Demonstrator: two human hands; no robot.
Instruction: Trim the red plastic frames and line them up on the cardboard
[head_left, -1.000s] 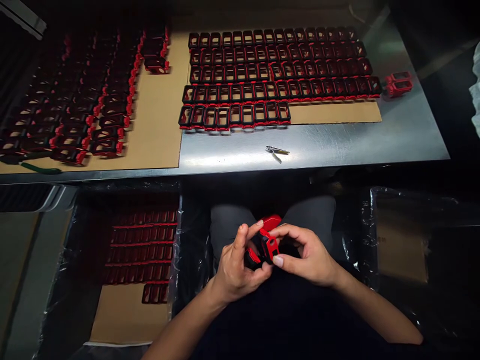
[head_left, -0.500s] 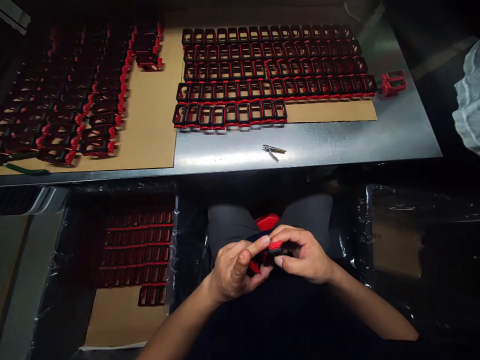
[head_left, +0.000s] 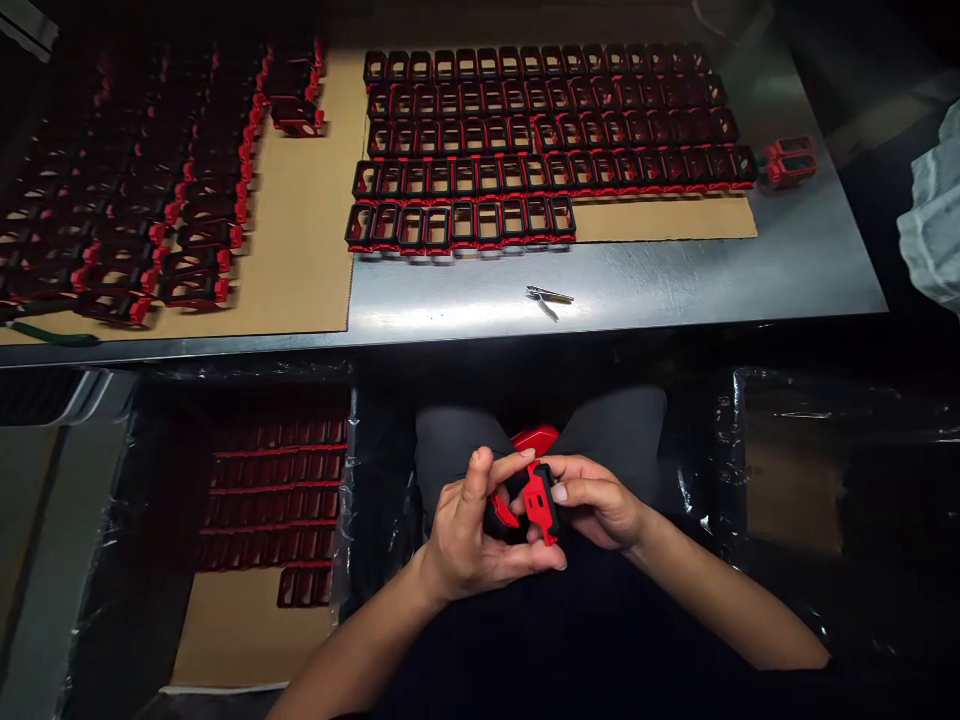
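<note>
1. The right hand [head_left: 600, 503] pinched a red-and-black frame [head_left: 539, 503] above the lap [head_left: 619, 430].
2. The left hand [head_left: 469, 535], one finger raised, held another red piece [head_left: 505, 511] beside it.
3. Nail clippers [head_left: 551, 295] lay on the table [head_left: 442, 305].

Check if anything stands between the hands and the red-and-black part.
Nothing visible blocks the right hand: it grips the part directly. In the left hand, a red piece, possibly separate, sits between palm and part.

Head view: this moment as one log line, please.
Right hand: gripping red-and-black frame | left hand: cupped beside frame, red piece inside | nail clipper: lying on metal table
</note>
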